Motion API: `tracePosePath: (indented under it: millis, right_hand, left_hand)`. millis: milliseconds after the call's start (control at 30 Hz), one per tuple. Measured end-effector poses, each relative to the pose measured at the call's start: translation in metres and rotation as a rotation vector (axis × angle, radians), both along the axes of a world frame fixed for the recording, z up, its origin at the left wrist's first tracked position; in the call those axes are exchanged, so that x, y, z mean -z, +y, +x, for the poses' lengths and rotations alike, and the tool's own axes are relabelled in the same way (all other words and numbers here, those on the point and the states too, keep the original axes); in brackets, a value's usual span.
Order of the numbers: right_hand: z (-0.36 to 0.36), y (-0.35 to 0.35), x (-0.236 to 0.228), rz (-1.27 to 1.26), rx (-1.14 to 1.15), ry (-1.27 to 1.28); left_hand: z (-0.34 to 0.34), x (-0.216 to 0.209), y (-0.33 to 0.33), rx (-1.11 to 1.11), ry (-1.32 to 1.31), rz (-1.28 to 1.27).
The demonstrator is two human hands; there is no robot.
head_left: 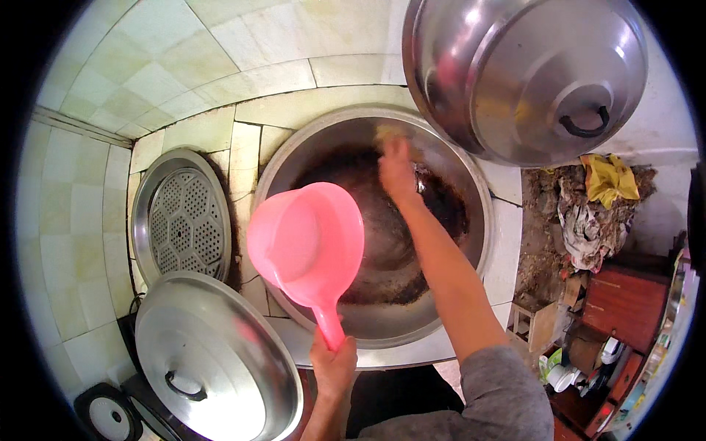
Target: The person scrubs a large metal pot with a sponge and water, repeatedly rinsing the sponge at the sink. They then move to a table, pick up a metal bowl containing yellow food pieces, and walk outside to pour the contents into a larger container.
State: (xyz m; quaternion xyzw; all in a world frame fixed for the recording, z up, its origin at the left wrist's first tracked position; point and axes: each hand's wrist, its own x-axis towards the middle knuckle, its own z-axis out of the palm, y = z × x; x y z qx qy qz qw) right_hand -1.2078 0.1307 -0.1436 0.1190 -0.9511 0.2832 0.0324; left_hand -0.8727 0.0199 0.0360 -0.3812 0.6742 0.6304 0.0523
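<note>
The hands work over a wide metal pan [382,323] in the head view: the left hand [334,367] is closed around the handle of a pink dipper [334,250], while the right hand [397,173] reaches into the pan toward its far wall, blurred, with a yellowish patch [387,134] at its fingertips; whether it grips that cannot be told. The dipper is held above the left near part of the pan, hiding some of the rim; whether it holds liquid cannot be made out. Dark brown residue [353,165] coats much of the pan's inside, around a paler, smeared middle. The pan sits sunk in a tiled worktop [506,242], its round rim ringed by pale tiles. To the left, a shallow metal dish [140,220] contains a perforated disc [186,228], and nearer the person a domed lid [220,345] with a dark handle overlaps the dish's near edge in view. At the upper right a larger lid [507,81] cuts across the pan's far right rim in view. Open room lies over the pan between dipper and right forearm, and right of that forearm up to the rim; beyond, a narrow strip of tiles borders the worktop's right edge.
</note>
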Motion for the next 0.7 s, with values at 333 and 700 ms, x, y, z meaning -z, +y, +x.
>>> tracePosePath:
  millis: [333, 700]
  right_hand:
    - [0.135, 0.084, 0.054, 0.508, -0.566, -0.406]
    - [0.054, -0.076, 0.034, 0.167, -0.307, -0.04]
  left_hand:
    - [0.001, -0.024, -0.005, 0.011, 0.034, -0.051]
    - [-0.005, -0.072, -0.015, -0.19, -0.036, 0.076]
